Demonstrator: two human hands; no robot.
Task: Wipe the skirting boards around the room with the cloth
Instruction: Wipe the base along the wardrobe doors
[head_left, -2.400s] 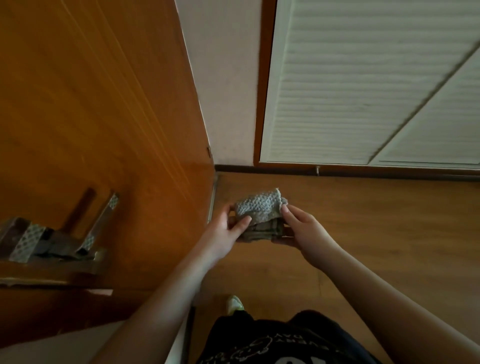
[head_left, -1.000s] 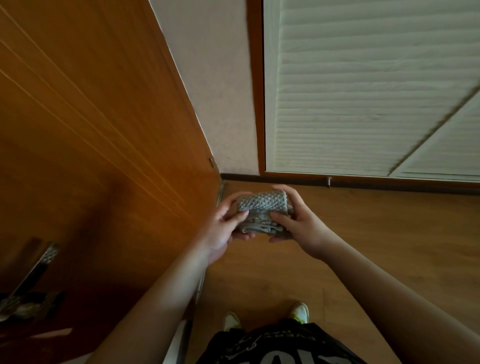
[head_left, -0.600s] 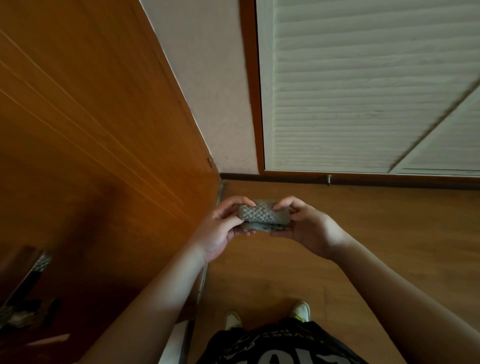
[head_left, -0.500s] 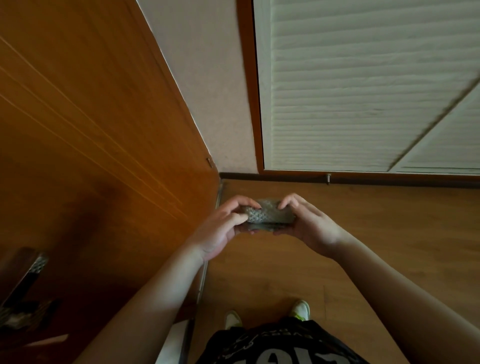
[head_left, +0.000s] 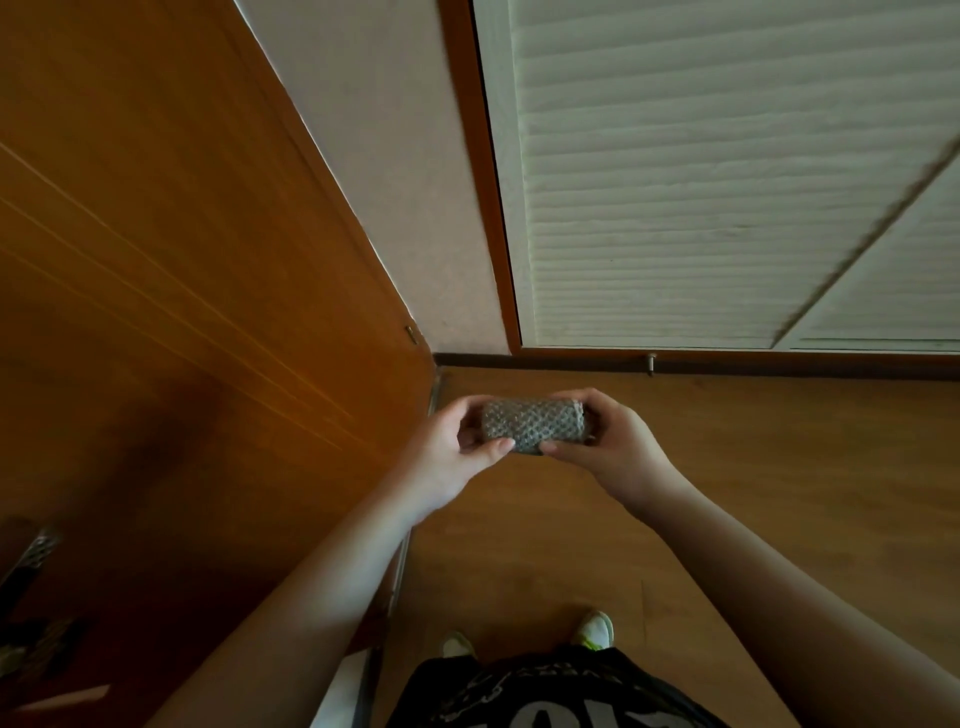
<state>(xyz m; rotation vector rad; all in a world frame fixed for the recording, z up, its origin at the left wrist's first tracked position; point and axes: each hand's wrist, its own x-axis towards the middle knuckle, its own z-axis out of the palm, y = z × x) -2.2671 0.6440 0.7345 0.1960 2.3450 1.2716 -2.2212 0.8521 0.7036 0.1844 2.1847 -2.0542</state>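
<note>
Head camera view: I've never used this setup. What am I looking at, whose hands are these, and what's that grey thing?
This single picture comes from a camera worn on a person's head, looking down. No machine: the left hand and right hand are that person's own. Together they hold a folded grey cloth in the air, above the wooden floor. Ahead, the dark skirting board runs along the wall's foot, beside a white louvred door. A wooden door stands at left. Their shoes show below.

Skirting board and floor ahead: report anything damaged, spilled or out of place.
Nothing stands out. The dark skirting board runs unbroken along the wall, the wooden floor shows no spill, and both hands, left hand and right hand, hold the folded cloth.
</note>
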